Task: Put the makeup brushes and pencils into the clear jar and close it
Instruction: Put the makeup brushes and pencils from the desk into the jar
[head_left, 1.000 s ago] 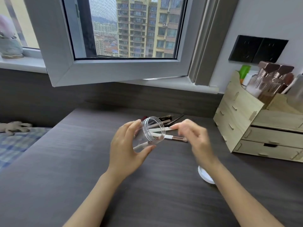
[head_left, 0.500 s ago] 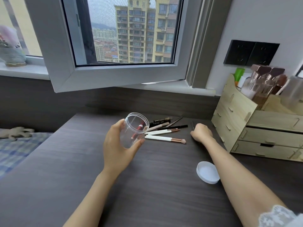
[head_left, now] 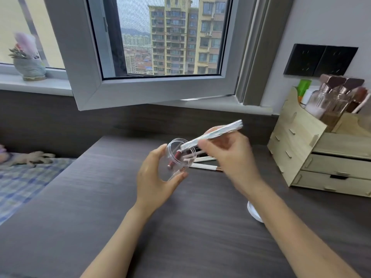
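My left hand point(head_left: 155, 181) holds the clear jar point(head_left: 177, 159) tilted above the dark desk, mouth facing up and right. A reddish pencil point(head_left: 174, 160) lies inside it. My right hand point(head_left: 230, 157) grips a blurred, silvery-white stick-shaped makeup item point(head_left: 212, 135), whose lower end is at the jar's mouth. More white-handled brushes point(head_left: 204, 167) lie on the desk behind the jar, partly hidden by my right hand. The jar's white lid point(head_left: 253, 212) rests on the desk under my right forearm.
A wooden drawer organiser point(head_left: 321, 157) with bottles stands at the right against the wall. An open window sash point(head_left: 152, 93) juts over the desk's back. A plaid bed point(head_left: 22, 177) lies at the left.
My right hand went to the pile at the desk's back, closed on the silvery item and carried it to the jar's mouth. The jar stayed tilted in my left hand.
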Available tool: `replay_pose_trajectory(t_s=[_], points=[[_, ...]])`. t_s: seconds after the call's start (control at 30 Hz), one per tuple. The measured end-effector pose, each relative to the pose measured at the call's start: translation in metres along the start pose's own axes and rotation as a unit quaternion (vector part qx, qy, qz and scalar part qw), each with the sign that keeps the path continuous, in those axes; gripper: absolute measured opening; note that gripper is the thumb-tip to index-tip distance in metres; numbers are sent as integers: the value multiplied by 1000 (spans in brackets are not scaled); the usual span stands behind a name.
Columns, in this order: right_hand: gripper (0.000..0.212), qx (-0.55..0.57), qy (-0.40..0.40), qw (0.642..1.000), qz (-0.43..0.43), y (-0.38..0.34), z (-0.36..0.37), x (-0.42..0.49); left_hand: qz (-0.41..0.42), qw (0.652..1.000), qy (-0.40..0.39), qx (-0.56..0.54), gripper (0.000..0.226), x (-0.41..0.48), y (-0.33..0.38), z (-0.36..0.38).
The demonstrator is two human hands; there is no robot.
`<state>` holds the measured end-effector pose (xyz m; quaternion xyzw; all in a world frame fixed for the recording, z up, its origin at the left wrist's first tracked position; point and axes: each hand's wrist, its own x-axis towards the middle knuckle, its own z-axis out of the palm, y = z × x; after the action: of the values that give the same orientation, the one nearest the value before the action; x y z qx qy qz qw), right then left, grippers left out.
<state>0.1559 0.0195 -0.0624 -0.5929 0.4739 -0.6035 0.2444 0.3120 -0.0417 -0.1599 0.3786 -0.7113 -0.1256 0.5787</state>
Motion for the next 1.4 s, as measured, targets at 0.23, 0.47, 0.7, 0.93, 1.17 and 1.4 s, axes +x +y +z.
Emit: replay_pose_trajectory(t_s=[0.23,0.47,0.7,0.93,1.17,1.4], points=[[47,-338,-39,932,-123,32,23,-17,-4,999,-17,-31,68,-5,5,-2],[49,-430,-113,884,-146,38,21,-18,32,999,-40,7,62,-5,5,1],[14,-81,-169,982,23,14,0,-8,-20,999,-3,-37,66,-2,3,-2],[16,-217,-50,972,77,74,1,28,-123,981,81,-127,70,5,-5,-9],[32,-651,-214,716,-132,128,77,65,-191,959,140,-158,66,10,-13,-16],[20,-708,-268,615,-222,150,99,81,-197,954,163,-154,65,12,-17,-19]])
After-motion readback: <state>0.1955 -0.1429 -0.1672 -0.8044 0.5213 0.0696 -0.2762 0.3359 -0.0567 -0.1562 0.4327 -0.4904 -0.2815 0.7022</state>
